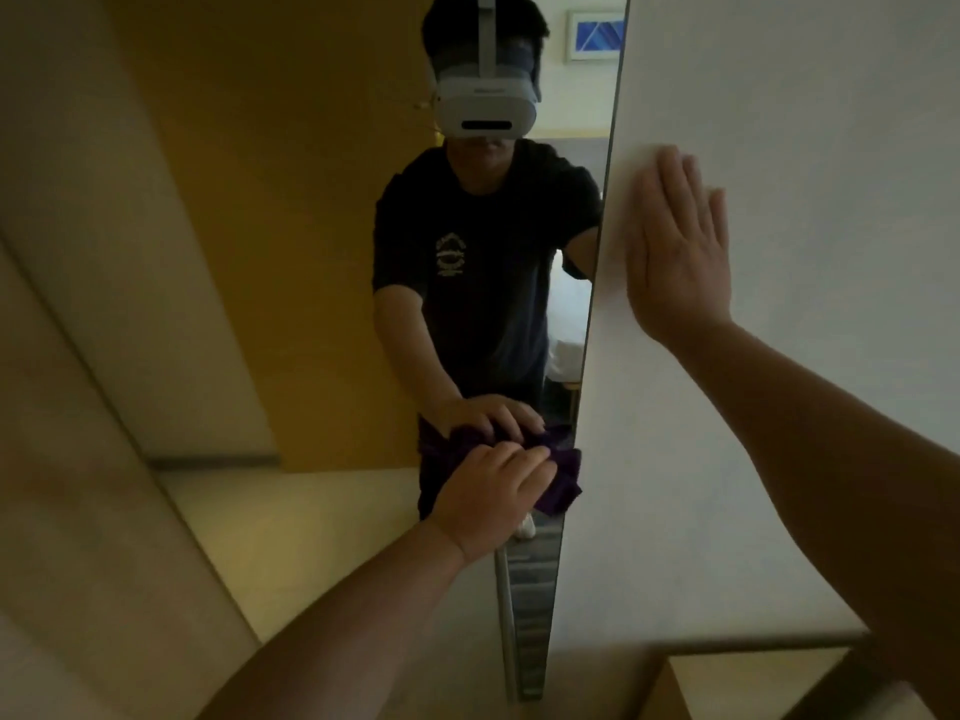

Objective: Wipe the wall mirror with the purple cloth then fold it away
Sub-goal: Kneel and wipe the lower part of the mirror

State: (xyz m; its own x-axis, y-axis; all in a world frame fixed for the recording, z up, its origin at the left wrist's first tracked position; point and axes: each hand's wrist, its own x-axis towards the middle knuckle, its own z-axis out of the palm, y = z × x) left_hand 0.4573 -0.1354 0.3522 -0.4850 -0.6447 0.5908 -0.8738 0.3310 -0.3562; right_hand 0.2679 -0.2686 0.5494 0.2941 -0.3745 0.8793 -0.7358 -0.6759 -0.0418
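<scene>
Dim room, white wall (779, 459) on rt, tall wall mirror (311, 252) w/ edge just left of rt fingers. Left hand (493, 498) pressed purple cloth (563, 483) against glass low down, fingers curled over it; cloth bunched under and past fingertips, hanging below. Right hand (678, 252) flat on wall, fingers spread straight, holding nothing. Person's reflection w/ headset seen in mirror.
</scene>
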